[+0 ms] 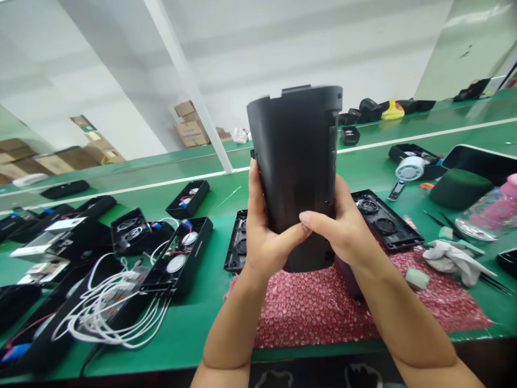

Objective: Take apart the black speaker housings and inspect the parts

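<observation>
Gripping a black shell (pixel 297 161) upright, the left hand (pixel 262 237) and right hand (pixel 341 229) clamp its lower sides. Red bubble wrap (pixel 323 307) lies beneath on the green table (pixel 194 323).

A tall black matte plastic housing (pixel 297 156), curved like a half-tube with a notched top rim, is standing upright above the workbench, lifted clear of it. Its smooth rounded back is facing the camera, while small tabs and slots are running down its right edge. The grip is closing around its lower part from both sides, so most of the shell is rising above the grip and only a short dark stub is showing beneath.
</observation>
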Available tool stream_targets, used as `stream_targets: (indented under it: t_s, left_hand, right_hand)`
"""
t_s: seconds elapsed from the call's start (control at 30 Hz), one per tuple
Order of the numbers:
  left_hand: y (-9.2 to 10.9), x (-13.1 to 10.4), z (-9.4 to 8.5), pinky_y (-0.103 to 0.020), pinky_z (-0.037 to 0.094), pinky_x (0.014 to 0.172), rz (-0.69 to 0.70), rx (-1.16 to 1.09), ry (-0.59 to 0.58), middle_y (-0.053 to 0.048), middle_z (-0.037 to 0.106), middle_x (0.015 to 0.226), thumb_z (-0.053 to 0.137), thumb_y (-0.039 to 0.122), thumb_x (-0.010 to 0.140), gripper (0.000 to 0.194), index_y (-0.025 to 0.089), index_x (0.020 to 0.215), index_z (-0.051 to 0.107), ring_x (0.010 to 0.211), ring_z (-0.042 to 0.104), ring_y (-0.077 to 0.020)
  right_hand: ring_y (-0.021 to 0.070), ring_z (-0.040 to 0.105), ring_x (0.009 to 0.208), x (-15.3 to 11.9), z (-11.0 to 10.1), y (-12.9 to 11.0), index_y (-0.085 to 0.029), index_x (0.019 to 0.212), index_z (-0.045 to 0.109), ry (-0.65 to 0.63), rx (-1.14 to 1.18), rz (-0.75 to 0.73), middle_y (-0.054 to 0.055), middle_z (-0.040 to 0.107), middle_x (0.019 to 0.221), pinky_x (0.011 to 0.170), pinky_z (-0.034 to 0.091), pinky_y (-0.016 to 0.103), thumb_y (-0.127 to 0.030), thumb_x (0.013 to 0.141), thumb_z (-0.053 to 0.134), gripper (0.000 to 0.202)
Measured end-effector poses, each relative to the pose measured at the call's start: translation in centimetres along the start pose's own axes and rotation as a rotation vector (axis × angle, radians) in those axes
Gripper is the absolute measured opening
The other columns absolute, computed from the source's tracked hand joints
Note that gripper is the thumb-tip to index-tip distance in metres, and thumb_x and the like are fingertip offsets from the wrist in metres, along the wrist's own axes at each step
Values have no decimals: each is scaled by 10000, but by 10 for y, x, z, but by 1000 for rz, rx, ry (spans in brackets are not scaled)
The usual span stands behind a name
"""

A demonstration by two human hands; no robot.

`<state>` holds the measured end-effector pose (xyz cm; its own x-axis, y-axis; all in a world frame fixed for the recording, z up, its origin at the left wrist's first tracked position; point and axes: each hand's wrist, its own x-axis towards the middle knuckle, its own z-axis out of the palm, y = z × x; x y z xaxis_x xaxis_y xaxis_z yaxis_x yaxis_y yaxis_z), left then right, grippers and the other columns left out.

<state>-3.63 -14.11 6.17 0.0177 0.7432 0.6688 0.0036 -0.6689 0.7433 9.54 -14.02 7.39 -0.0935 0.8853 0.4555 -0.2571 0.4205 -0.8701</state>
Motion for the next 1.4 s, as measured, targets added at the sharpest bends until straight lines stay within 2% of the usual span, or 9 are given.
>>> stream_targets:
  t_s: [0.33,0.57,0.77,0.87,1.03,1.1,1.2,1.3,1.4]
  left_hand:
    - [4,-4,3,-530,376,1187,64,104,7,10,306,1613,783,433,782,1054,491,1543,55,1426,420,-321]
    - [6,-9,6,-568,207,1249,163,240,83,1,248,1626,806,352,750,1053,449,1553,132,1510,243,-345]
    - [14,-20,5,-537,73,1280,284,423,49,56,162,1654,815,304,736,1061,454,1554,155,1549,32,-350]
    - [20,-25,5,-537,82,1281,274,442,40,44,147,1659,823,300,729,1050,437,1552,186,1550,16,-353]
    - [12,-8,-7,-535,301,1226,94,153,-19,-43,310,1602,903,363,614,1197,424,1538,144,1484,313,-343]
    - [3,2,-13,-552,419,1150,-58,-14,-137,-67,506,1471,911,388,574,1084,367,1482,321,1370,485,-359]
    - [-8,12,-24,-579,513,1045,-287,-260,-241,-63,731,1101,885,467,507,684,269,1122,661,1216,604,-410]
    - [-14,24,-40,-604,543,977,-502,-352,-75,-52,751,850,837,475,453,512,245,889,701,1126,640,-440]
    - [-25,59,-61,-579,574,908,-692,-181,91,-73,743,861,754,392,500,490,197,945,693,1042,666,-417]
  right_hand:
    - [271,574,1223,4,-1,5,-298,1257,453,-34,24,-38,25,626,1277,1065,496,477,-346,722,741,609]
    - [247,639,1035,1,0,7,-321,1136,513,45,90,-43,6,648,1123,922,576,445,-457,727,768,500]
    - [278,635,1121,2,-2,10,-307,1172,517,4,168,-46,29,660,1188,965,561,461,-569,722,759,575]
    - [296,649,1102,1,-2,7,-294,1164,517,-13,246,-28,40,669,1165,941,572,479,-574,702,767,595]
    - [250,666,1042,-4,4,0,-295,1176,466,54,243,8,38,663,1157,918,581,425,-552,709,790,624]
    - [242,655,1070,-7,6,-2,-286,1229,439,86,181,9,57,646,1202,953,562,421,-581,754,750,639]
    - [261,556,1265,-13,1,-11,-288,1378,411,-20,23,-30,78,576,1368,1094,466,457,-554,833,693,669]
    - [284,433,1404,-25,-22,-34,-361,1459,392,-147,-81,-18,37,482,1497,1164,385,506,-480,843,721,708]
    - [310,404,1425,-41,-68,-60,-405,1394,470,34,-98,-112,6,500,1474,1192,337,535,-534,839,703,615]
